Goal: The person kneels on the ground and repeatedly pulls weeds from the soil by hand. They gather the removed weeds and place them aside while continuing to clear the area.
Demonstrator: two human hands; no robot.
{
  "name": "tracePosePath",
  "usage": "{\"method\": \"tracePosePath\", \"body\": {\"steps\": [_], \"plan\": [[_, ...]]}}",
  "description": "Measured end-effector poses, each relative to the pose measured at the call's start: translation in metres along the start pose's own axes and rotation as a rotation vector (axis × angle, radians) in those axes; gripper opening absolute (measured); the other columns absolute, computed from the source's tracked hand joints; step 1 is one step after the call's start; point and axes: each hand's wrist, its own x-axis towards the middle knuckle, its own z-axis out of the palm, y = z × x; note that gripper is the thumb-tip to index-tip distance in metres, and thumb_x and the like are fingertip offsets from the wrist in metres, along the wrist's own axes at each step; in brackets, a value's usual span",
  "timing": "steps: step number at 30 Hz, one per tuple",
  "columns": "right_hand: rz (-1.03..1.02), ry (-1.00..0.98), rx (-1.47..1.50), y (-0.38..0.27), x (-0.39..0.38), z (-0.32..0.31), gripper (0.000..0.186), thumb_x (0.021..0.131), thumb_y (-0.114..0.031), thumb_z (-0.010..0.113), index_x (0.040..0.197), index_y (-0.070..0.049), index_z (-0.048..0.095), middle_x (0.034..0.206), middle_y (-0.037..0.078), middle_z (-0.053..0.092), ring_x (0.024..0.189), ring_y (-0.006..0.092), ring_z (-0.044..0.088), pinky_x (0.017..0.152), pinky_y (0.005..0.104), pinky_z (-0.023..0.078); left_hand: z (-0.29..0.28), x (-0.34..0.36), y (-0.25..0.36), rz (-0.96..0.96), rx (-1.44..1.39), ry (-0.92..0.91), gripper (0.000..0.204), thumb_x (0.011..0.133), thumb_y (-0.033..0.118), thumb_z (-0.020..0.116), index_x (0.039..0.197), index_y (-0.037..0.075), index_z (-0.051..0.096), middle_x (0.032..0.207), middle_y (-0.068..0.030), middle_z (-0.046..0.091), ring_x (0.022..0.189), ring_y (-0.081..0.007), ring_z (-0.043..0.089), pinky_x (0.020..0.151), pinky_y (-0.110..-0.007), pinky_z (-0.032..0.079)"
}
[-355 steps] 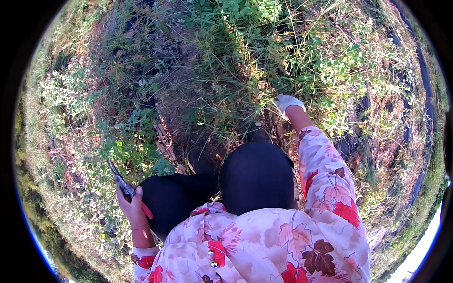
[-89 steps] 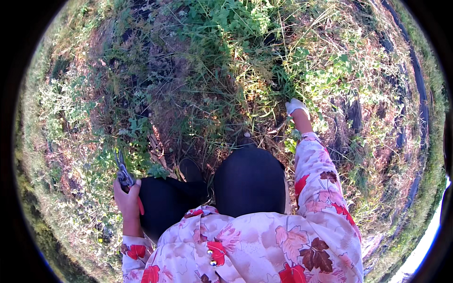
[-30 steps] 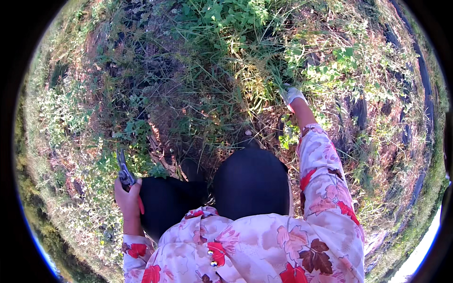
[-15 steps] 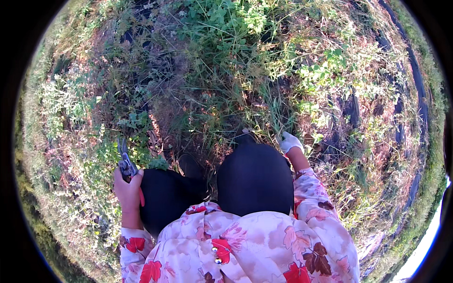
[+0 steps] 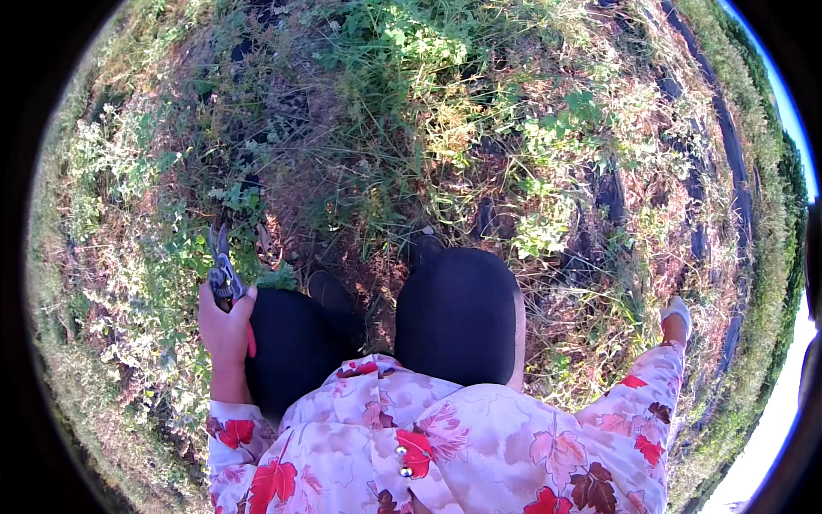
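Note:
My left hand (image 5: 224,315) grips pruning shears (image 5: 224,278) with red handles and metal blades, held upright beside my left knee, blades pointing away from me. My right hand (image 5: 674,321), in a white glove, is out at the far right among dry grass and weeds (image 5: 629,304); it is small and seen from the back, so whether its fingers hold anything is unclear. My dark-trousered knees (image 5: 454,317) are bent above bare soil, and my dark shoes show beyond them.
Green weeds (image 5: 402,51) and long grass cover the ground ahead and to the left, mixed with dry stems. Dark strips (image 5: 732,171) run along the ground at the right. A band of dark green trees (image 5: 788,180) shows at the far right rim under bright sky.
My right hand has swung from the grass just beyond my right knee out to the far right. My left hand with the shears has risen slightly in the picture, and the view has shifted.

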Motion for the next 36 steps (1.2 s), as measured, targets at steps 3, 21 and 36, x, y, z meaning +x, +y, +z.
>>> {"method": "tracePosePath", "body": {"steps": [3,21,36], "plan": [[-0.195,0.262,0.347,-0.109,-0.049,-0.073,0.031,0.085,-0.03,0.049,0.111,-0.016,0.056,0.111,0.012,0.058,0.099,0.0331,0.057,0.083,0.0401,0.046,-0.003,0.004,-0.006,-0.01,0.03,0.002,0.036,0.067,0.024,0.072,0.091,0.004,0.053,0.073,0.0002,0.052,0.064,-0.0109,0.046,0.063,-0.026,0.039],[-0.792,0.14,0.278,-0.457,-0.062,-0.056,0.03,0.09,-0.024,0.036,0.117,-0.016,0.048,0.135,0.011,0.042,0.096,0.0346,0.06,0.081,0.0436,0.049,0.018,0.036,0.003,-0.1,0.061,-0.054,0.033,0.068,0.024,0.07,0.087,0.003,0.052,0.073,-0.0013,0.051,0.065,-0.0126,0.045,0.064,-0.028,0.039],[0.025,-0.17,0.408,-0.522,0.001,-0.009,0.06,0.094,-0.043,0.018,0.116,-0.001,0.056,0.123,0.021,0.052,0.109,0.0374,0.054,0.093,0.0442,0.041,0.03,0.043,0.001,-0.062,0.066,-0.076,0.035,0.068,0.022,0.071,0.089,0.002,0.052,0.075,-0.0025,0.051,0.066,-0.0137,0.045,0.065,-0.029,0.039]]}}
